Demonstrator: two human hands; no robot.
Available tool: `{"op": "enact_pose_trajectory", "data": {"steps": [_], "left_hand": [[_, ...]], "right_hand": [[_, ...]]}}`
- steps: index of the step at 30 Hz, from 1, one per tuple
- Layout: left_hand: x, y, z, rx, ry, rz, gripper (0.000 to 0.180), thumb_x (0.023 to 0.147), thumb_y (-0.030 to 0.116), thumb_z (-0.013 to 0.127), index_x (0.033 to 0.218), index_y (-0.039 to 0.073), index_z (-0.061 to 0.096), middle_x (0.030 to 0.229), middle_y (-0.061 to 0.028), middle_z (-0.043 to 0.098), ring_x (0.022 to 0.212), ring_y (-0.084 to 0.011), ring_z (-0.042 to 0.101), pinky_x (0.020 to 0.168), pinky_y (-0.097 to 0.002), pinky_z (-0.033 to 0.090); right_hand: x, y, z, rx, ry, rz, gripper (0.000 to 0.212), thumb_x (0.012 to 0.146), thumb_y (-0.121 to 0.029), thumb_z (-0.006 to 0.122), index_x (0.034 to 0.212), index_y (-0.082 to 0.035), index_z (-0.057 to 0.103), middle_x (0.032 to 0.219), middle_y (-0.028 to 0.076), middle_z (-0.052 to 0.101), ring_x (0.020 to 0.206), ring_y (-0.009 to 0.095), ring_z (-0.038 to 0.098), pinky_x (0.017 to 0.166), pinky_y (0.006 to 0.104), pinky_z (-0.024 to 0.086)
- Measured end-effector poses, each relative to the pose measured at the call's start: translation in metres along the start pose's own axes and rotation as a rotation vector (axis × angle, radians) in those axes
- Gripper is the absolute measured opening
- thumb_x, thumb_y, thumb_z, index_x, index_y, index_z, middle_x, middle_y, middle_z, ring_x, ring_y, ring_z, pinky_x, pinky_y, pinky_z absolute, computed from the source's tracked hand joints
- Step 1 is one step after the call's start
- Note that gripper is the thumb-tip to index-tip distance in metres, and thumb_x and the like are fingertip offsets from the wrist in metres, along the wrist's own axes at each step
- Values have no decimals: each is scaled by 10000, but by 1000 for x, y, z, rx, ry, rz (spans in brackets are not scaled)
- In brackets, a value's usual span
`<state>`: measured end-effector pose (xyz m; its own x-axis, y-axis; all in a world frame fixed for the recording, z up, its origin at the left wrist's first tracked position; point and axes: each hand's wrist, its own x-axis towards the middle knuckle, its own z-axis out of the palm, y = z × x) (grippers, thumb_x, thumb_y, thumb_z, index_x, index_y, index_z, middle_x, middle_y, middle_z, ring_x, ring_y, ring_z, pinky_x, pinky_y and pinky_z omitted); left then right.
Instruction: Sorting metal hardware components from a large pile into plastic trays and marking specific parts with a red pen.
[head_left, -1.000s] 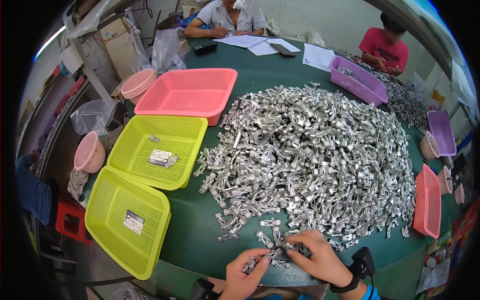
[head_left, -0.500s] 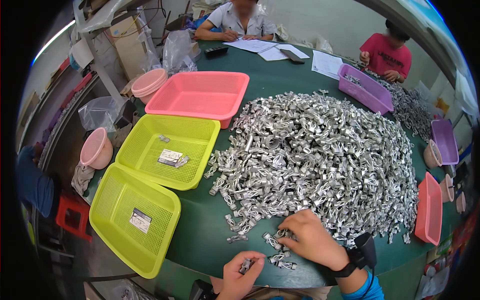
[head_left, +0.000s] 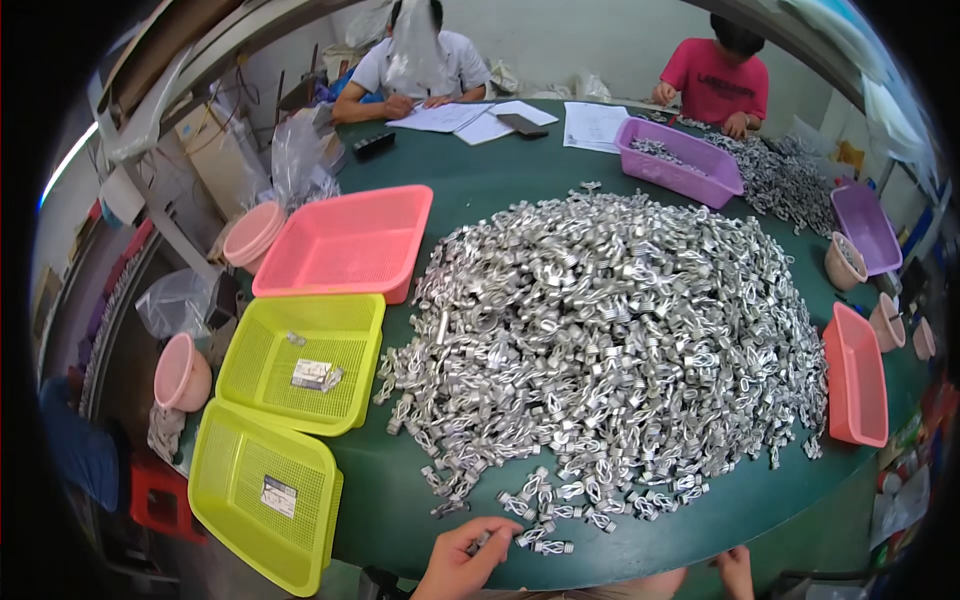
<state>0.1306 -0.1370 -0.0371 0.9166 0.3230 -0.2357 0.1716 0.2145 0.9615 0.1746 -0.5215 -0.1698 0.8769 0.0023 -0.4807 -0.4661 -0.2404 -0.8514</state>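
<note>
A large heap of small silvery metal parts (head_left: 610,340), each with an open looped body and a ribbed end, covers the middle of the green table. My left hand (head_left: 466,562) is at the table's front edge, its fingers closed around one such metal part (head_left: 480,541). Just beyond its fingertips lie a few loose parts (head_left: 545,530), apart from the heap's main mass. My right hand (head_left: 735,572) is low at the table's front edge, off to the right and away from the heap. Its fingers are partly hidden, and I cannot make out anything in them.
Two lime-green baskets (head_left: 330,420) with labels inside stand at left, below a pink basket (head_left: 415,250). A coral basket (head_left: 858,380) sits at the right edge. Across the green table (head_left: 480,170), two people sit by papers (head_left: 595,127) and a purple basket (head_left: 690,185).
My right hand has left the loose parts and drawn back to the lower right. My left hand still holds its metal part. The view has shifted.
</note>
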Motion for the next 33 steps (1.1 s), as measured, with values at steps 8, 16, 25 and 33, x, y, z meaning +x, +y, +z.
{"op": "enact_pose_trajectory", "data": {"steps": [8,16,25,33], "left_hand": [[37,74,-43,286,507,301,178,802,162,427,647,76,418,474,16,366,413,-48,344,369,-180,250],[101,89,-150,1124,802,378,244,737,183,498,873,-19,513,711,-155,537,659,-230,513,605,-299,399],[85,87,-10,933,244,514,153,712,104,514,824,1,516,804,-116,527,766,-221,507,691,-289,384],[137,43,115,921,-322,714,278,714,126,528,967,26,471,989,-146,458,931,-264,440,790,-322,347]], "right_hand": [[87,27,-32,463,929,-285,191,791,-133,414,831,30,504,761,54,533,685,104,492,590,238,389],[128,13,-65,473,899,-275,187,792,-133,411,825,28,502,754,52,528,679,102,487,586,236,386],[144,4,-58,527,848,-300,184,793,-132,407,817,25,500,745,51,523,672,100,482,582,233,383],[142,-1,-59,539,834,-305,182,794,-132,404,810,22,499,738,49,519,665,98,477,579,231,380]]}}
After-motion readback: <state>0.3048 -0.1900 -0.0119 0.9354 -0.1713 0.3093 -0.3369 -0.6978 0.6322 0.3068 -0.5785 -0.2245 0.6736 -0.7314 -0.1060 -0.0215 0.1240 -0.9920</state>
